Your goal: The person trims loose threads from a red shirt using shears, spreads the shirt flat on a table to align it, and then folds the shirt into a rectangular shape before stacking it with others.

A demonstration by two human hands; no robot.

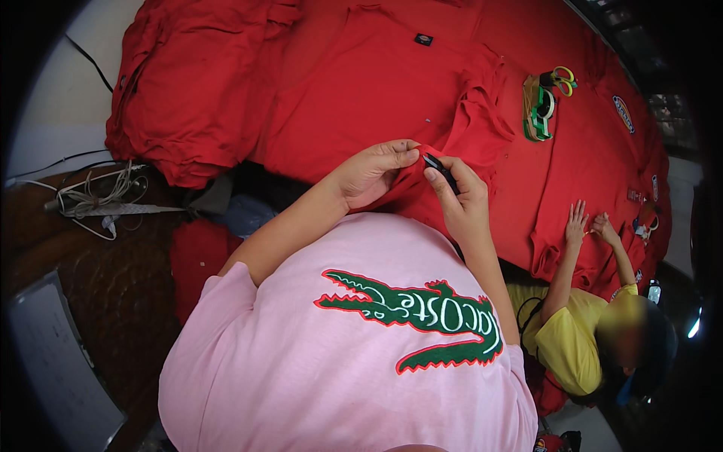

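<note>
Near the table's front edge, my left hand pinches the edge of a red garment between thumb and fingers. My right hand is closed around small black thread snips, their tip close to the pinched cloth. The two hands are nearly touching over the fabric. The garment lies spread on the table, a small dark label at its far part and its right side bunched in folds. The snips' handle is partly hidden by my fingers.
A tall stack of folded red garments stands at the left. A green tape dispenser and yellow-handled scissors lie to the right. A co-worker in a yellow shirt handles red cloth at the right. Tangled white cables lie at far left.
</note>
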